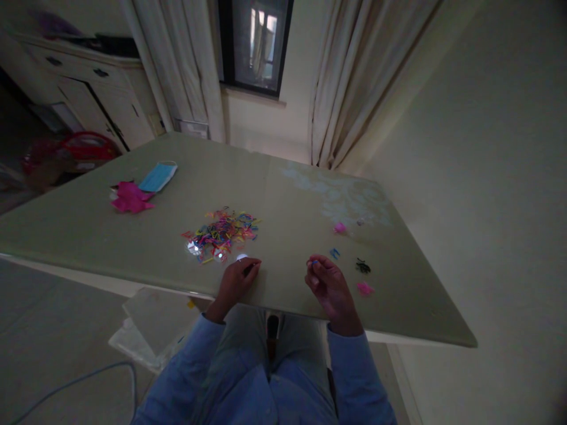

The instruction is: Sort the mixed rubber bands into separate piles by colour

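Note:
My right hand (330, 289) is closed, its thumb and fingertips pinching a small blue piece (315, 262) above the table's front part. My left hand (237, 282) rests by the front edge with thumb and forefinger pressed together; whatever they hold, if anything, is too small to make out. Beyond it lies a loose heap of thin, many-coloured clip-like pieces (225, 230). Near my right hand are small separate groups: blue pieces (334, 253), black pieces (363, 266) and pink pieces (365, 288). A pink bunch (339, 228) sits farther back.
On the pale green table (283, 224), a blue face mask (158, 177) and a crumpled pink wrapper-like thing (132, 198) lie at the far left. A wall (487, 177) runs along the right side. Clear plastic (150, 324) lies below the front edge.

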`<state>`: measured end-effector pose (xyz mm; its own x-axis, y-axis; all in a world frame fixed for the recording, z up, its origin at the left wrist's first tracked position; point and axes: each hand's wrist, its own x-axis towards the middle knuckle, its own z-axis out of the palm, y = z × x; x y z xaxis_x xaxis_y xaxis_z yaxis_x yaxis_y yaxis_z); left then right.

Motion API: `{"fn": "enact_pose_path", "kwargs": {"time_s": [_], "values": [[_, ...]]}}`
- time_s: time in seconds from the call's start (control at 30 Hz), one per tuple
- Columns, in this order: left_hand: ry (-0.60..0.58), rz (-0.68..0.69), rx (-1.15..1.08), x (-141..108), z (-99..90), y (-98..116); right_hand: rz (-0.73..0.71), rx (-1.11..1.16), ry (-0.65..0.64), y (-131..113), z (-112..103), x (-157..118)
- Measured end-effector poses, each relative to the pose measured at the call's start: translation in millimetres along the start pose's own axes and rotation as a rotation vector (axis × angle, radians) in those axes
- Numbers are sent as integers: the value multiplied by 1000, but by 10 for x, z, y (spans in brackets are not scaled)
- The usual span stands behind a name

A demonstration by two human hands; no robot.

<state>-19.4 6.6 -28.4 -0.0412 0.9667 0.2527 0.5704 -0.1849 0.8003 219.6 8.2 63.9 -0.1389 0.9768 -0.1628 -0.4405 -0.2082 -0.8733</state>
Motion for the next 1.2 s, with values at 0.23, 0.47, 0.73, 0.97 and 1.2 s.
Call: {"fn": "enact_pose_path", "kwargs": {"time_s": [0.23, 0.47, 0.73, 0.97, 1.2], "values": [[-7, 9, -9, 4, -6, -10, -301, -592, 346, -357, -761, 247], [-4, -9, 20, 14, -15, -10, -308, -1406, 456, -453, -1231, 665], [1, -24, 32, 13, -8, -26, -242, -1638, 382, -342, -1220, 824], [2, -17, 40, 5, 4, -46, -310, -1572, 372, -365, -1158, 623], [3, 3, 33, 14, 4, -5, -495, -1275, 10, -1, -554, 200]]}}
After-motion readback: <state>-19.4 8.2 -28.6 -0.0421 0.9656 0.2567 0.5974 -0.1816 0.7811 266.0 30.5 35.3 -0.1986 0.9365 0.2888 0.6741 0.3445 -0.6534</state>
